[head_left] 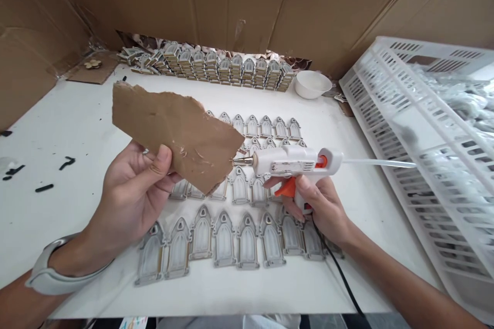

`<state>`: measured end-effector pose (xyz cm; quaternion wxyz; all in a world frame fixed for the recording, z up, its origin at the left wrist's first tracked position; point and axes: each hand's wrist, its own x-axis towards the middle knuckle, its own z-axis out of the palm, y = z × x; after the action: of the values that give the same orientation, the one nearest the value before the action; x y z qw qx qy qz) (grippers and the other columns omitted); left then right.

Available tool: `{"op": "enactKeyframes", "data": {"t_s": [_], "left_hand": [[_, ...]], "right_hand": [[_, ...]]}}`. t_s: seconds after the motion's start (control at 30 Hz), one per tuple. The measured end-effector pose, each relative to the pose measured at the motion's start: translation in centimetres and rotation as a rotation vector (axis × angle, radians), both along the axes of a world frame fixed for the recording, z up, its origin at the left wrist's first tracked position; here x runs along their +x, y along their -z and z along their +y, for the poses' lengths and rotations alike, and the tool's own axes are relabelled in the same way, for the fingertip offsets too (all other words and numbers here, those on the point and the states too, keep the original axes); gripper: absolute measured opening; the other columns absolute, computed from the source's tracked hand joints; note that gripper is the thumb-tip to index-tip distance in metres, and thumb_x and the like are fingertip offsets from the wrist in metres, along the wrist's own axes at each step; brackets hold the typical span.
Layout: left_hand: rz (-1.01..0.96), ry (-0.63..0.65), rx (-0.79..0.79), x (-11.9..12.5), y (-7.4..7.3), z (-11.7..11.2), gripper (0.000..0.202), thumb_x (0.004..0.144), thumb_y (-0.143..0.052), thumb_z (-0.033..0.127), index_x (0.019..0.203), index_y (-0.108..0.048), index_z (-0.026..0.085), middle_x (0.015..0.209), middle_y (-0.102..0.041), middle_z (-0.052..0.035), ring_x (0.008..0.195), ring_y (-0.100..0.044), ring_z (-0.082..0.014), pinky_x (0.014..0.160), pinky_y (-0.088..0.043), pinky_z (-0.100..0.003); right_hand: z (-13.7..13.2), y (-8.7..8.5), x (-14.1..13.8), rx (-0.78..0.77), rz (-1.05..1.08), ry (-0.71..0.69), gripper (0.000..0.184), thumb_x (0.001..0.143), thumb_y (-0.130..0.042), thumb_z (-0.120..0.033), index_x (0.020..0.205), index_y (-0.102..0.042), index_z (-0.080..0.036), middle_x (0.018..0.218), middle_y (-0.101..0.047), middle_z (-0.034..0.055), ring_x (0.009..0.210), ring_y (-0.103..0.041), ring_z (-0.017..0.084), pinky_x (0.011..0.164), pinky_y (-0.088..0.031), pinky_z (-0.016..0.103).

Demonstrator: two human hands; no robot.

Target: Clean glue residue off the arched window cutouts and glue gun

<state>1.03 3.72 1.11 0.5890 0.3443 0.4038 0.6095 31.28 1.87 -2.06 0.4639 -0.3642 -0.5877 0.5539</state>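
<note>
My left hand (135,185) grips a torn piece of brown cardboard (173,133), thumb on its face and fingers behind. Strands of dried glue mark the cardboard's surface. In my right hand (324,205) is a white hot glue gun (285,160) with an orange trigger, its metal nozzle pointing left at the cardboard's right edge. A clear glue stick (378,163) sticks out of the gun's back. Below both hands, rows of grey arched window-shaped pieces (225,239) lie on the white table (216,293); the cardboard hides some of them.
Stacks of similar arched pieces (231,69) line the back, beside a white bowl (312,85). A white plastic crate (409,128) with bagged items stands at right. Cardboard walls (239,5) enclose the table. Black scraps (44,188) lie at left; the gun's black cord (343,277) hangs over the front edge.
</note>
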Motion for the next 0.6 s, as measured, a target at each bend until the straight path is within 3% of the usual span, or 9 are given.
{"op": "enactKeyframes", "data": {"t_s": [0.17, 0.3, 0.4, 0.47, 0.53, 0.6], "left_hand": [[-0.006, -0.002, -0.006, 0.06, 0.08, -0.01, 0.047, 0.067, -0.12, 0.032, 0.08, -0.077, 0.022, 0.086, -0.083, 0.0067, 0.08, -0.082, -0.0084, 0.08, -0.074, -0.013], [-0.012, -0.008, -0.025, -0.06, 0.12, -0.03, 0.045, 0.068, -0.12, 0.029, 0.079, -0.077, 0.02, 0.085, -0.082, 0.0061, 0.077, -0.081, -0.0078, 0.081, -0.073, -0.011], [-0.008, -0.014, -0.073, -0.4, -0.01, 0.06, 0.026, 0.086, -0.107, 0.02, 0.084, -0.081, 0.018, 0.085, -0.082, 0.0012, 0.077, -0.082, -0.0109, 0.077, -0.074, -0.012], [-0.003, -0.03, -0.112, -0.62, -0.12, 0.22, 0.013, 0.098, -0.091, 0.013, 0.088, -0.083, 0.016, 0.089, -0.084, -0.0023, 0.079, -0.082, -0.0126, 0.078, -0.075, -0.014], [0.003, -0.062, -0.137, -0.66, -0.14, 0.44, 0.013, 0.105, -0.078, 0.009, 0.096, -0.085, 0.016, 0.098, -0.087, -0.0039, 0.084, -0.083, -0.0128, 0.083, -0.075, -0.015], [0.006, -0.088, -0.144, -0.46, -0.04, 0.68, 0.017, 0.107, -0.073, 0.008, 0.104, -0.087, 0.018, 0.108, -0.09, -0.0044, 0.09, -0.084, -0.0131, 0.084, -0.074, -0.014]], "right_hand": [[-0.02, 0.22, 0.3, -0.046, -0.007, -0.005, 0.051, 0.116, -0.07, -0.067, 0.106, -0.092, -0.022, 0.075, -0.07, 0.0005, 0.045, -0.04, 0.007, 0.046, -0.036, 0.028], [-0.25, 0.2, 0.39, -0.068, -0.013, -0.001, 0.053, 0.115, -0.07, -0.069, 0.109, -0.092, -0.021, 0.084, -0.075, 0.0039, 0.046, -0.04, 0.007, 0.045, -0.034, 0.028], [-0.26, -0.02, 0.37, -0.082, -0.009, 0.019, 0.053, 0.113, -0.072, -0.07, 0.109, -0.092, -0.02, 0.077, -0.071, 0.0024, 0.046, -0.041, 0.009, 0.045, -0.033, 0.028], [-0.17, -0.2, 0.36, -0.09, -0.012, 0.034, 0.054, 0.113, -0.073, -0.069, 0.108, -0.091, -0.019, 0.063, -0.06, -0.0021, 0.046, -0.037, 0.009, 0.045, -0.031, 0.028], [-0.12, -0.34, 0.32, -0.091, -0.009, 0.042, 0.057, 0.114, -0.072, -0.071, 0.107, -0.091, -0.018, 0.052, -0.046, -0.0068, 0.044, -0.033, 0.01, 0.046, -0.029, 0.028], [-0.18, -0.43, 0.22, -0.087, 0.007, 0.05, 0.061, 0.112, -0.071, -0.075, 0.105, -0.091, -0.018, 0.051, -0.047, -0.0066, 0.042, -0.032, 0.01, 0.045, -0.028, 0.029]]}}
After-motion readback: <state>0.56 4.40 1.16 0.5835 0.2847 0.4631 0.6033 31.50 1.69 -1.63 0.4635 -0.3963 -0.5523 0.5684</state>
